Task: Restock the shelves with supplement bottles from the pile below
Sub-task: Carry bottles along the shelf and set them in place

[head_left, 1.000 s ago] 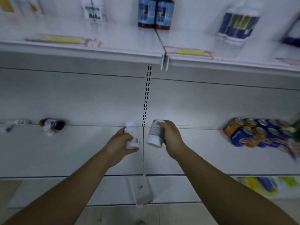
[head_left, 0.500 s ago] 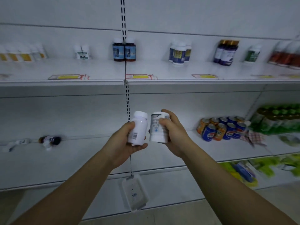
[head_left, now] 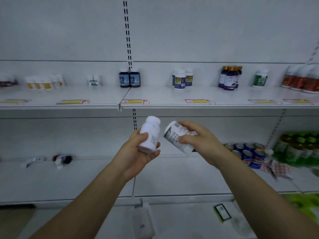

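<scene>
The left hand (head_left: 138, 150) is wrapped round a white bottle (head_left: 149, 133), cap up, held below the shelf (head_left: 172, 106). Just beside it, the right hand (head_left: 198, 144) pinches a 2nd bottle (head_left: 176, 137) w/ thumb and fingers — that one leans over. The two are very near, so they could bump. The leaning one might slip and fall — the pinch looks light.

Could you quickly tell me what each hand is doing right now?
Left hand: holds a white bottle.
Right hand: holds a labelled bottle, tilted.
</scene>
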`<state>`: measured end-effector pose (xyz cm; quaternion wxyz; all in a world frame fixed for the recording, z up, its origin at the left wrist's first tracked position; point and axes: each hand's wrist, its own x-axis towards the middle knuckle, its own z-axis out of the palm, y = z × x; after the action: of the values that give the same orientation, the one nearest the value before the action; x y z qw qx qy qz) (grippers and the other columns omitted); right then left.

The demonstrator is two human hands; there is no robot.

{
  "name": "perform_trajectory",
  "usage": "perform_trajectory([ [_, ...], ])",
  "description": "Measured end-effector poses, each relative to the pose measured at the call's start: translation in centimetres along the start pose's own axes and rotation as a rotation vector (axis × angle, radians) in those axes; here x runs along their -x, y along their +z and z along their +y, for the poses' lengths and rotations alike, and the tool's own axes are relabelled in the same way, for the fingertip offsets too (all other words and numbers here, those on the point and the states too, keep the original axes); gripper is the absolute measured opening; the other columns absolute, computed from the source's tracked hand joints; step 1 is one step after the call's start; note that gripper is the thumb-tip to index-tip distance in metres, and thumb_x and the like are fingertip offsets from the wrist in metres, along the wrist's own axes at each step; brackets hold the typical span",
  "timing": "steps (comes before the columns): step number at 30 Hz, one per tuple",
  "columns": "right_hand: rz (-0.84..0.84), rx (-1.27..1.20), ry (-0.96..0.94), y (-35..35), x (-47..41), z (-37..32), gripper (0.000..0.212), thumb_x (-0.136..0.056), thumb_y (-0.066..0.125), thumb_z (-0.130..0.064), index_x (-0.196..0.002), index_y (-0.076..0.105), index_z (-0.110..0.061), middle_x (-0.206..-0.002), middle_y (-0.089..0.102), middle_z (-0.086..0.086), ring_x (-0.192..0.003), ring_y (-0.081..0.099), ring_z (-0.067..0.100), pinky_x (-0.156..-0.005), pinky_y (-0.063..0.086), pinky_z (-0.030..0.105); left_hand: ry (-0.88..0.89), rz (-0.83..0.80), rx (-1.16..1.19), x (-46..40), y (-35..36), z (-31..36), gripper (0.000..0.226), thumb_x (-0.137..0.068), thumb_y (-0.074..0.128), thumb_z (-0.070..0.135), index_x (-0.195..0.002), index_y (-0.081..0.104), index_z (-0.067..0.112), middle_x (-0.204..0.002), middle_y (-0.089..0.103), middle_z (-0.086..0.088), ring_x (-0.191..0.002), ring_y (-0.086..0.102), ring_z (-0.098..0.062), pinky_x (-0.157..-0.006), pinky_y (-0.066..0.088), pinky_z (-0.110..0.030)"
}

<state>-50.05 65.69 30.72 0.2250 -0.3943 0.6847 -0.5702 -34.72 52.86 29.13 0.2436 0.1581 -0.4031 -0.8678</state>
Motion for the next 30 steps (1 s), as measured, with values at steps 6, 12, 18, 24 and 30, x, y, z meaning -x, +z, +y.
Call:
perform_trajectory([
  [6, 0.069, 0.112, -0.062, -1.1, 0.1, -1.4, 0.028, -0.082, 0.069, -0.014, -0.101, 0.060, -0.033, -0.108, 0.059, -0.003, -0.084, 0.058, 0.008, -0.062, 0.043, 0.016, 0.041, 0.001, -0.052, -0.1, 0.1, 1.2, 0.039, -0.097, 0.031, 0.016, -0.130, 0.052, 0.017, -0.112, 0.061, -0.018, -0.088, 0.060, -0.027, -0.072, 0.048, -0.038],
  [12, 0.113, 0.025, -0.089, -0.9, -0.4, -4.0, 0.046, -0.079, 0.073, -0.009, -0.113, 0.050, -0.028, -0.104, 0.056, 0.002, -0.087, 0.056, 0.015, -0.065, 0.046, 0.020, 0.054, -0.049, -0.142, -1.1, 1.7, 3.3, 0.020, -0.096, 0.042, 0.019, -0.109, 0.055, 0.013, -0.094, 0.060, -0.013, -0.079, 0.057, -0.026, -0.069, 0.047, -0.038],
  [18, 0.173, -0.235, -0.102, -0.3, -0.8, -5.5, 0.047, -0.085, 0.066, -0.007, -0.121, 0.054, -0.035, -0.113, 0.055, -0.004, -0.100, 0.060, 0.020, -0.085, 0.054, 0.034, 0.065, -0.142, -0.098, -2.3, 2.4, 4.6, 0.031, -0.097, 0.043, 0.021, -0.127, 0.049, 0.018, -0.111, 0.062, -0.015, -0.082, 0.064, -0.026, -0.064, 0.055, -0.039],
  [24, 0.356, -0.396, -0.095, -0.2, -1.2, -5.8, 0.021, -0.079, 0.066, -0.012, -0.094, 0.067, -0.027, -0.103, 0.064, 0.009, -0.089, 0.063, 0.025, -0.088, 0.051, 0.047, -0.015, -0.163, -0.013, -3.4, 3.6, 4.8, 0.025, -0.096, 0.045, 0.028, -0.110, 0.058, 0.010, -0.091, 0.064, -0.015, -0.076, 0.061, -0.027, -0.060, 0.054, -0.036],
  [30, 0.457, -0.372, -0.022, -1.9, 0.2, -6.0, 0.033, -0.087, 0.060, -0.005, -0.107, 0.045, -0.026, -0.105, 0.053, 0.013, -0.082, 0.060, 0.027, -0.071, 0.053, 0.041, -0.064, -0.271, -0.022, -5.2, 5.6, 3.5, 0.032, -0.095, 0.046, 0.034, -0.116, 0.060, 0.015, -0.094, 0.066, -0.014, -0.073, 0.062, -0.024, -0.060, 0.054, -0.031],
])
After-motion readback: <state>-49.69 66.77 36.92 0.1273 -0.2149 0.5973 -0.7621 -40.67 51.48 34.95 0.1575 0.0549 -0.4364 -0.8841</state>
